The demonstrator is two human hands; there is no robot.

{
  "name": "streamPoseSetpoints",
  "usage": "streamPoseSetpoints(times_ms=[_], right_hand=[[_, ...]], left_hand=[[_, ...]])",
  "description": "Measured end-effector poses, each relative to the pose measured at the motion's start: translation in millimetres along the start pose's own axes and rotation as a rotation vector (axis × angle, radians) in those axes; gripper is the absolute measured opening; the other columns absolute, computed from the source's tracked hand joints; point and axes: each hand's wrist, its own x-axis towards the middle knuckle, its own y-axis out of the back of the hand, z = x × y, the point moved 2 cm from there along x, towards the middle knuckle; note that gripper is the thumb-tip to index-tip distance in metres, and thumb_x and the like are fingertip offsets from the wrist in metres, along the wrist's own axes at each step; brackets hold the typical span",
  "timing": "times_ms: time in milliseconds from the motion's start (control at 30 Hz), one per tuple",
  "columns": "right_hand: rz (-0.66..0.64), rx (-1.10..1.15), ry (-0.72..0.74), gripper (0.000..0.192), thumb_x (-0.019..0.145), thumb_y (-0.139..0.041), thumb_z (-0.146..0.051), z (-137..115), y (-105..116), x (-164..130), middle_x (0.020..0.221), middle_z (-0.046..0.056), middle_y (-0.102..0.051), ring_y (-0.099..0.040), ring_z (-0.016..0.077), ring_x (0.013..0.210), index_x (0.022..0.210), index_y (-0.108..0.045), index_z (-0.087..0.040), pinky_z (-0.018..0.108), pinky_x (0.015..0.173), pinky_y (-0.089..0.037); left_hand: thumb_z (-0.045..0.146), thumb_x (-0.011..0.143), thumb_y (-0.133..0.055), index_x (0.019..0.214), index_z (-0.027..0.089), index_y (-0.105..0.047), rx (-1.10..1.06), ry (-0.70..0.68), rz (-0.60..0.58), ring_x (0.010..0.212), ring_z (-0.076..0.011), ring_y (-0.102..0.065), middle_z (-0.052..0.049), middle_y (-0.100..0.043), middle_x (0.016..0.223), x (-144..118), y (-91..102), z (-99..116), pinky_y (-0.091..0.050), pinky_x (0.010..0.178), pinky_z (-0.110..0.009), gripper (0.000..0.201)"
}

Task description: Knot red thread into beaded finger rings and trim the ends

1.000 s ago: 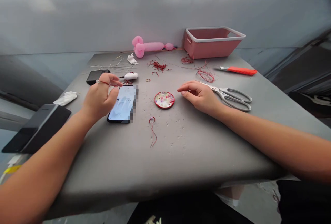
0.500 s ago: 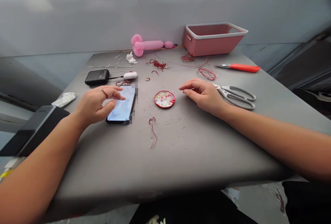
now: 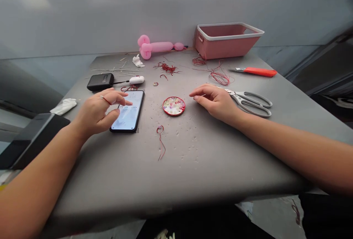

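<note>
My left hand [image 3: 100,111] hovers over a smartphone [image 3: 128,116] with a lit screen, its index finger stretched toward the glass and a thin red ring-like band on one finger. Whether the fingertip touches the screen I cannot tell. My right hand [image 3: 215,101] rests on the table, fingers loosely extended, holding nothing. Close by its fingertips sits a small round red-rimmed dish [image 3: 174,111] of pale and pink beads. Scissors [image 3: 249,103] with grey handles lie partly behind that hand. A red cord loop [image 3: 160,139] with loose tails lies in front of the dish.
At the back stand a pink basket [image 3: 227,46] and a pink twisted balloon [image 3: 160,47]. Red cord scraps [image 3: 168,68], a cord coil [image 3: 220,78] and a red utility knife [image 3: 259,71] lie beyond my hands. A black power bank [image 3: 100,81] is cabled to a white case [image 3: 136,80].
The whole view has shifted slightly, so the things on the table appear a little further left. Both hands keep nearly the same pose.
</note>
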Motion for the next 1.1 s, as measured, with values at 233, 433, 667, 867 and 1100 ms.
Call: streamPoseSetpoints(times_ms=[233, 433, 667, 867, 1100], right_hand=[[0.006, 0.001, -0.004, 0.016, 0.085, -0.057, -0.025, 1, 0, 0, 0.099, 0.006, -0.067, -0.061, 0.0197, 0.088, 0.092, -0.071, -0.02, 0.036, 0.077, -0.046], [0.005, -0.004, -0.006, 0.016, 0.085, -0.057, -0.027, 0, 0, 0, 0.101, 0.006, -0.067, -0.062, 0.0203, 0.089, 0.092, -0.071, -0.021, 0.037, 0.078, -0.047], [0.008, -0.002, -0.011, 0.015, 0.085, -0.058, -0.027, 0, 0, 0, 0.1, 0.006, -0.067, -0.062, 0.0204, 0.089, 0.09, -0.071, -0.022, 0.037, 0.078, -0.047], [0.003, 0.002, -0.013, 0.015, 0.086, -0.057, -0.028, -1, 0, 0, 0.101, 0.006, -0.067, -0.062, 0.021, 0.092, 0.091, -0.071, -0.022, 0.038, 0.081, -0.047], [0.019, 0.0, -0.014, 0.015, 0.085, -0.058, -0.026, -1, 0, 0, 0.101, 0.006, -0.068, -0.062, 0.0199, 0.092, 0.091, -0.071, -0.021, 0.036, 0.08, -0.048]], left_hand=[[0.028, 0.07, -0.046, 0.097, 0.05, -0.054, -0.027, 0.072, -0.029, 0.123, -0.0233, -0.058, 0.009, -0.068, 0.115, 3, 1.1, 3, -0.048, 0.104, -0.047, 0.035], [0.024, 0.075, -0.044, 0.094, 0.031, -0.057, -0.005, 0.016, -0.058, 0.123, -0.025, -0.06, 0.002, -0.075, 0.105, 2, -1.5, -1, -0.048, 0.104, -0.045, 0.024], [0.027, 0.074, -0.042, 0.092, 0.027, -0.057, 0.025, 0.036, -0.078, 0.125, -0.024, -0.059, -0.002, -0.076, 0.107, 3, -5.9, -6, -0.043, 0.106, -0.04, 0.023], [0.034, 0.075, -0.047, 0.106, 0.038, -0.058, -0.021, 0.152, -0.002, 0.128, -0.022, -0.056, 0.007, -0.07, 0.121, 0, -2.9, 1, -0.044, 0.108, -0.046, 0.033], [0.054, 0.085, -0.037, 0.132, 0.025, -0.041, 0.265, 0.476, -0.071, 0.111, -0.0368, -0.064, -0.01, -0.064, 0.129, 5, -6.3, 25, -0.05, 0.084, -0.052, 0.054]])
